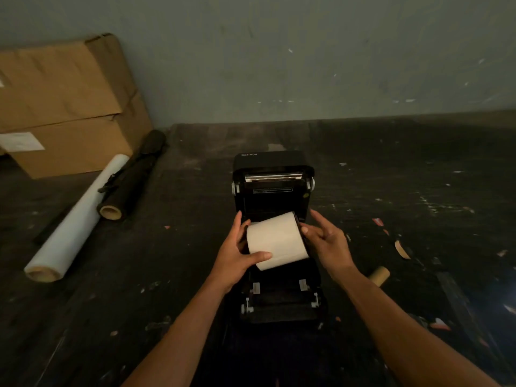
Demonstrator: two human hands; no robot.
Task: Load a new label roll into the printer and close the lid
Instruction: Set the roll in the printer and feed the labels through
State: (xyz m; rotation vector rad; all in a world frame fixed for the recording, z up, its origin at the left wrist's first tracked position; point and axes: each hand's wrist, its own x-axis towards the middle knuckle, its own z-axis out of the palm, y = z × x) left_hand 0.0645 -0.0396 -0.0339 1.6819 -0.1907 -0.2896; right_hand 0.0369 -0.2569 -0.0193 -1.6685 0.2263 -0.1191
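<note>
Fingers first, head view (only view): left hand [237, 254] wraps the white label roll [276, 240] from its left end, thumb [261, 256] laid across the front of the paper near the bottom edge, other fingers curled up along the left end face, tips just showing above the roll's top-left corner. Right hand [328, 243] sits at the roll's right end; a couple of fingertips [304, 229] pinch/press the dark right rim, the rest of the fingers loosely spread and lifted, index pointing up toward the printer's back. So the roll is held btwn both hands, gripped at each end, axis roughly left-right but tilted, right end further back than left.

Roll position: above the open bay of the black printer [275, 300], over the middle of the body, just in front of the raised lid [272, 174]. Can't tell whether it's seated in the holders or touching the bay floor; lower edge overlaps the dark interior. Lid stands open & upright, "Xprinter" on its top, silver bar across the inside. White guide tabs visible in the front part of the bay, nearer the camera than the roll.

Around: dark scuffed table [405, 191] w/ paper scraps. Empty cardboard core [379, 275] lies just right of the right forearm. Far left: clear film roll [75, 222] beside a black roll [131, 180], cardboard box [64, 107] behind them by the wall.
</note>
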